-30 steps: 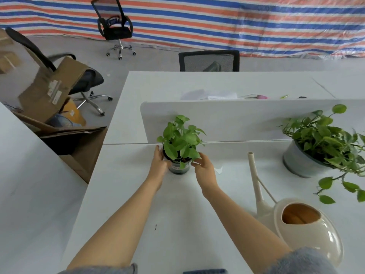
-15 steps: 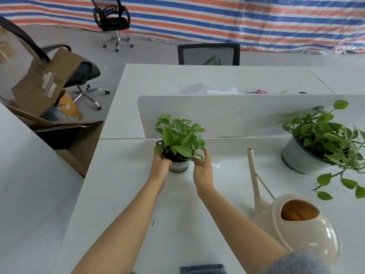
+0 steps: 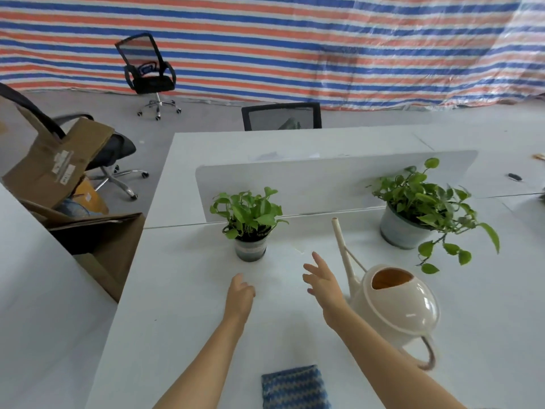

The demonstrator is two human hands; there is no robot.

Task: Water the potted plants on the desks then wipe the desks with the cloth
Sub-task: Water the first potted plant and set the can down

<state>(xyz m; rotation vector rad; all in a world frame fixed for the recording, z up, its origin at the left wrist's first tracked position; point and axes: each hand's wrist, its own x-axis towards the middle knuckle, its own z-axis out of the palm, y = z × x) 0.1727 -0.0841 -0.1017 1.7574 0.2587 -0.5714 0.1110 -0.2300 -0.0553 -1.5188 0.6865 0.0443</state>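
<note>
Cardboard [image 3: 56, 163] leans on a chair [image 3: 112, 149] far left of both hands, off the counter [image 3: 182, 305]; the chair is partly hidden behind it. Left hand [image 3: 239, 293] hovers low over the counter, grip released, fingers loosely curled, holding nothing; whether it touches the surface can't be told. Small plant [image 3: 249, 219] stands upright just ahead of the left grip, apart from it: green leaves, dark soil, pale banded pot against the divider [image 3: 324, 184]. Cloth [image 3: 295, 388], blue zigzag knit, lies flat behind and between the two forearms, its near edge cut off by the frame. Right hand [image 3: 323, 280] is raised, grip open with fingers spread, empty. Faint wet mark on the counter just ahead of that grip, hard to make out. Can [image 3: 395, 302], cream, sits just right of the right grip; long spout points away, top opening shows orange inside, handle blurred at the rear, and the forearm covers its near left side. Big plant [image 3: 424, 202] in a grey pot stands well ahead-right of the can, trailing stems hanging over the counter. Small dark object far right, too small to identify.
</note>
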